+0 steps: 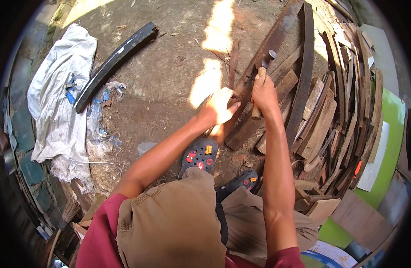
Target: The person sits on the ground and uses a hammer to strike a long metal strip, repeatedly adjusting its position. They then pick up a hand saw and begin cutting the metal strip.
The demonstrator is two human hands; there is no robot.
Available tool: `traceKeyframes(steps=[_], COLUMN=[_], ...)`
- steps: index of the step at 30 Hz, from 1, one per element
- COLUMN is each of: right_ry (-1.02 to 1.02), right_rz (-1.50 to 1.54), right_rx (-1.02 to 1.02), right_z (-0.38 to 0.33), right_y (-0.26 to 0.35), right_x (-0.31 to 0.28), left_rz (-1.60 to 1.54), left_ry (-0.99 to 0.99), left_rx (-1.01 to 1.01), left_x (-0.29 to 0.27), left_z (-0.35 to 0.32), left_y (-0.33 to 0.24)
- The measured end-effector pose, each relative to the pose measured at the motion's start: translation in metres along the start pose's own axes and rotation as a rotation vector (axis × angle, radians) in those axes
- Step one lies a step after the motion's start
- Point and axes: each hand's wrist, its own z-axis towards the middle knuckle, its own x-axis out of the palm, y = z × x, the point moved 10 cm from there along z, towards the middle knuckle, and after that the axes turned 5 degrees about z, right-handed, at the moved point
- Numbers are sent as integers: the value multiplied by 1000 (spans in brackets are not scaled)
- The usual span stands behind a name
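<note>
My right hand [264,94] is closed round the wooden handle of a hammer [261,72]. The hammer's metal head points away from me, over a long brown wooden plank [277,38] that slants from the far right down toward my feet. On the near part of that plank lies my left hand [218,108], its fingers curled over the edge and its thumb stretched toward the right. Whatever may be under the left palm is hidden. Beneath the plank and beside it, a shorter thick beam [241,133] rests close to my right hand.
Stacked wooden boards [320,127] fill the right side, with a dark curved beam [305,76] along them. At left lie a white sack [58,98] and a black curved piece [118,60]. My feet wear dark clogs [198,156]. Green panels [391,134] stand at far right.
</note>
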Motion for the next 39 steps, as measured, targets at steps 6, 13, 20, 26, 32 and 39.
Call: traceKeyframes(steps=[6,13,20,26,32,39], right_ry=[3,-505,-358,-450,-504,-408], right_rz=[225,41,314,502,554,538], right_rx=[-40,-572,-943,-799,-616,-629], right_z=[-31,-99,-64,-47,-18,-17], right_y=[-20,25,46,51,77,74], right_x=[7,-21,-36,-45,-65,-65], left_rz=[-99,-509,-746,-898,-780,-717], left_ry=[-167,-340,-342,-352,-375,-364], left_rx=[50,26,-97,-126,-121,-307], left_x=[-29,-36,-14,-19,-19,-11], left_z=[25,29,31,28,32,42], left_y=[12,0,28,39,41,37])
